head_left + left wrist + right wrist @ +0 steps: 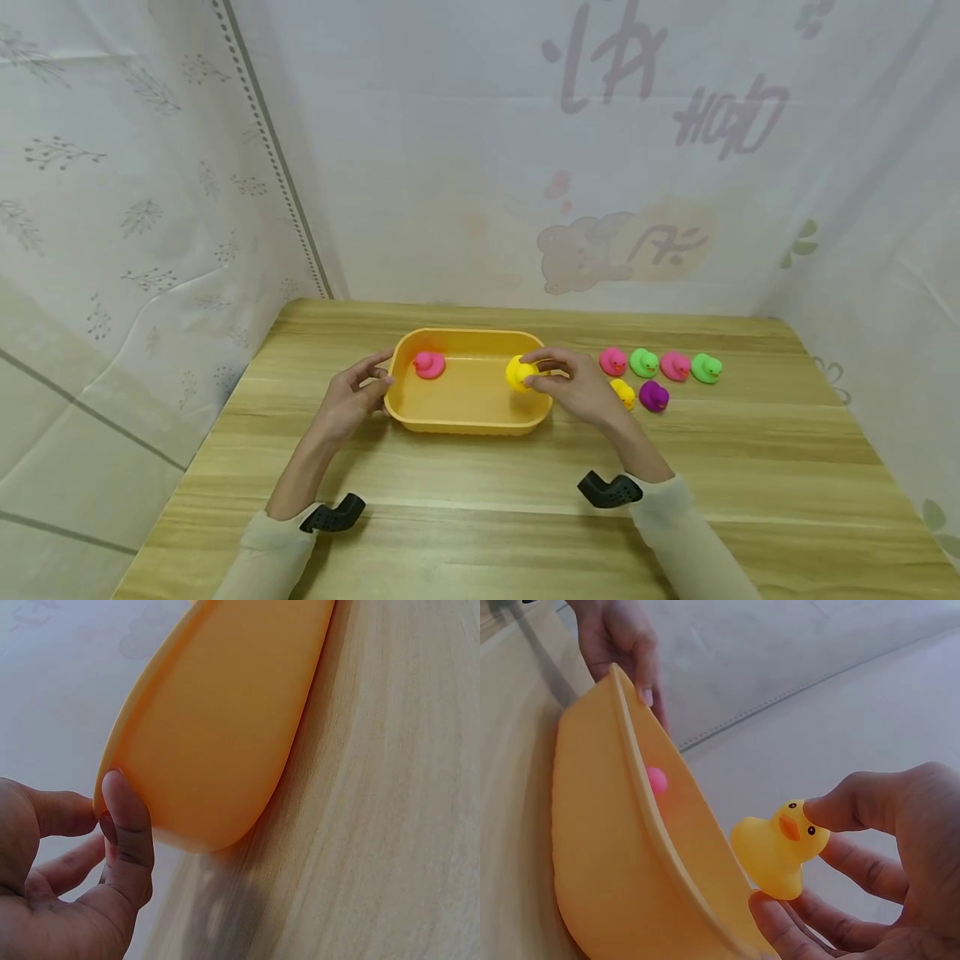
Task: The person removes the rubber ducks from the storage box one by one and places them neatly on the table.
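Note:
My right hand [576, 385] pinches a yellow rubber duck [519, 374] between thumb and fingers, over the right end of an orange-yellow plastic basin [465, 427]. The right wrist view shows this duck's orange beak and black eyes, with the thumb on its head and fingers below its body. At the basin's left end, my left hand [352, 400] grips the rim with thumb and fingertips. Inside the basin, toward the left, sits a pink rubber duck [430, 365]. Only a bit of its pink shows past the wall in the right wrist view.
Right of the basin stands a group of rubber ducks: pink [612, 362], green [643, 362], another pink [676, 366], another green [707, 368], purple [654, 397] and a yellow one [624, 394] partly behind the right hand. Printed curtains surround the wooden table [480, 500].

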### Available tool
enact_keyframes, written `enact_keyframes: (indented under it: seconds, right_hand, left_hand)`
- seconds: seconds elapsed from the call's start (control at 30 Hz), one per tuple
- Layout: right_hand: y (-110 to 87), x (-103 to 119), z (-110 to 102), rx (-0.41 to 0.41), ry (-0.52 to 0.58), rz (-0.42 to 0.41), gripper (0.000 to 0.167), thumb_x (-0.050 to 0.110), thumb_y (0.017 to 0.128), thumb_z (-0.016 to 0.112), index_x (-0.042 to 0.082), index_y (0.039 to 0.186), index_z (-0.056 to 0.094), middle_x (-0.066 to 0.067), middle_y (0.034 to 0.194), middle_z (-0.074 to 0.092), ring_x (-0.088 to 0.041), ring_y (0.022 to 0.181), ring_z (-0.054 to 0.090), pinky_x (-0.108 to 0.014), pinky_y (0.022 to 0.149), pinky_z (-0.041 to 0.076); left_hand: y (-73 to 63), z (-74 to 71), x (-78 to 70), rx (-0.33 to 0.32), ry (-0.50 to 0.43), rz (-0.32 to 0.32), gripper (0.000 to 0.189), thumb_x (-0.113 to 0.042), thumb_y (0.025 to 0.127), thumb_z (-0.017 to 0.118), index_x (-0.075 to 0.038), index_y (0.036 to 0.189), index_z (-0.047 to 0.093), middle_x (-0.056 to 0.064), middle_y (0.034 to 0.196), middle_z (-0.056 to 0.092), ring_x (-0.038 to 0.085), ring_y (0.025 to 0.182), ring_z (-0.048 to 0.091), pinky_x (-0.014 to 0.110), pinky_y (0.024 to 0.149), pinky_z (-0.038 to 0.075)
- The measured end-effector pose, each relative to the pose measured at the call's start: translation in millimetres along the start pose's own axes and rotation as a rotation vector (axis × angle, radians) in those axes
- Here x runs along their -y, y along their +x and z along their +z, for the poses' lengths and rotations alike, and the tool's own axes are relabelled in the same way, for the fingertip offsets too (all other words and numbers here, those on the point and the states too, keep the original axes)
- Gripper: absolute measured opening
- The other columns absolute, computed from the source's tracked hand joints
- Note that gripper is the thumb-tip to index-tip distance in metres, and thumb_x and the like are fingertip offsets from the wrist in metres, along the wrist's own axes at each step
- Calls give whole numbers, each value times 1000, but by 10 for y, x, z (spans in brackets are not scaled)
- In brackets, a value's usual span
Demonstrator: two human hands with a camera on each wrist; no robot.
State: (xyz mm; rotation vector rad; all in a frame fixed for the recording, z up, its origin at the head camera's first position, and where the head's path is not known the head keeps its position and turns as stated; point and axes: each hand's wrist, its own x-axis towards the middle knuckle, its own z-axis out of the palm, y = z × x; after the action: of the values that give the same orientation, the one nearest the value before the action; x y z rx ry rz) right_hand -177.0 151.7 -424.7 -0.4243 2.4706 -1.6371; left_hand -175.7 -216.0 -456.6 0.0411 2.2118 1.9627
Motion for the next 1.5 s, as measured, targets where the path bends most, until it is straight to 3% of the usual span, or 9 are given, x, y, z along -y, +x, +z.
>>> enact_keyframes:
  seconds: [0.4,0.73,1.2,1.37,1.5]
  right_hand:
    - [-85,-69,-249,-28,-13,18,30,27,96,73,17,124,70,-9,130,67,-31,118,64,-43,93,61]
    - [-142,-168,-464,-65,7,-22,30,14,95,73,8,124,70,-16,130,68,-33,116,65,-26,87,60]
    - [-298,-292,-786,-114,-74,94,39,31,98,71,12,132,66,-11,138,62,-30,126,58,-23,95,55]
    - [-364,-324,-901,-118,-96,132,41,36,98,69,14,133,65,-10,140,61,-25,128,56,-21,94,52]
    - [-407,-370,-991,-153,-82,94,39,30,99,70,9,132,66,-13,140,61,-11,119,60,-17,92,55]
  left_hand:
    - [5,-4,9,-5,4,-6,51,-8,104,56,-5,153,45,10,110,48,11,70,66,25,68,61]
    - [9,-3,13,-1,-2,-9,52,-8,104,56,-6,154,44,9,110,48,11,70,66,27,70,63]
    - [9,10,3,6,-15,1,51,-7,104,56,-5,154,45,11,111,48,10,69,64,27,69,62]
    - [5,6,8,5,-15,3,51,-7,104,56,-5,153,45,12,111,47,10,68,62,26,69,62]
    - [4,-1,4,1,-14,4,51,-6,104,55,-5,153,45,12,111,47,10,68,62,26,68,61]
